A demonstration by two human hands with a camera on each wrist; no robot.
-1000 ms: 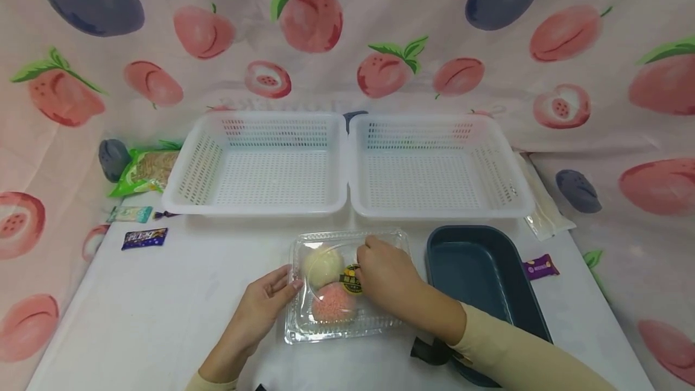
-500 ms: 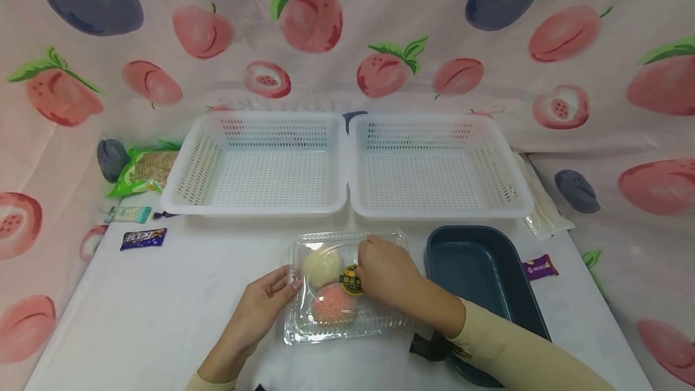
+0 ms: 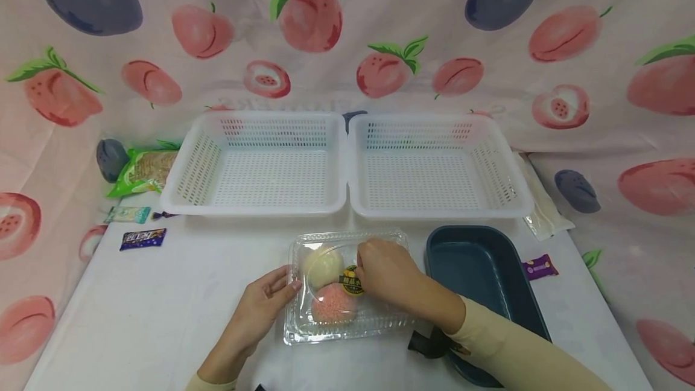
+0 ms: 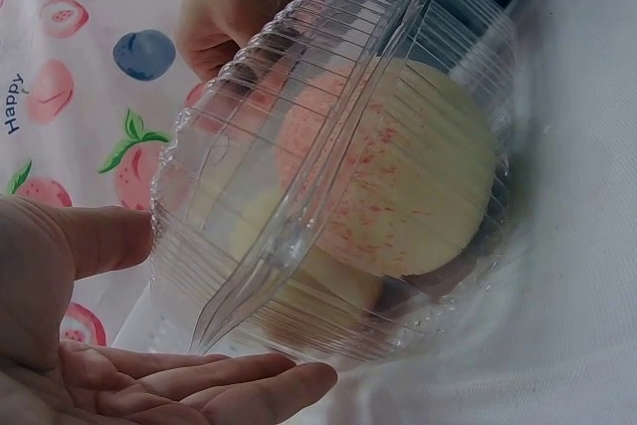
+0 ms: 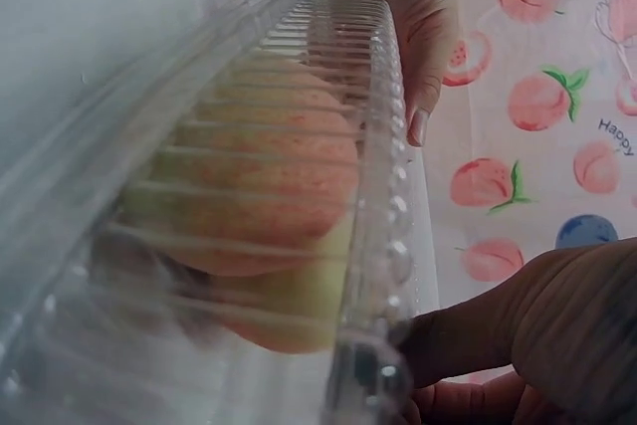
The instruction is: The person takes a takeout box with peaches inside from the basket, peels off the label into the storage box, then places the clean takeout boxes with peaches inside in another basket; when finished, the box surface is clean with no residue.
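A clear plastic clamshell box [image 3: 347,333] lies on the white table in the head view, its lid down. Inside are two round, fruit-like pieces, one pale yellow [image 3: 323,265] and one pink and speckled [image 3: 333,303]. My left hand [image 3: 266,300] steadies the box's left side; in the left wrist view the thumb touches the rim and the fingers [image 4: 229,385] stretch out straight along it. My right hand [image 3: 388,270] is on the lid with curled fingers, pinching at the right edge of a round black and yellow sticker [image 3: 351,280]. The exact contact is hidden.
Two white plastic baskets [image 3: 260,207] [image 3: 442,210] stand side by side behind the box. A dark blue tray [image 3: 472,258] lies to its right, under my right forearm. Small wrapped snacks [image 3: 143,239] [image 3: 540,267] and a green bag [image 3: 146,171] sit at the sides.
Almost nothing differs. Both hands and the box hold their places; the right fingers make only a very slight shift on the lid.
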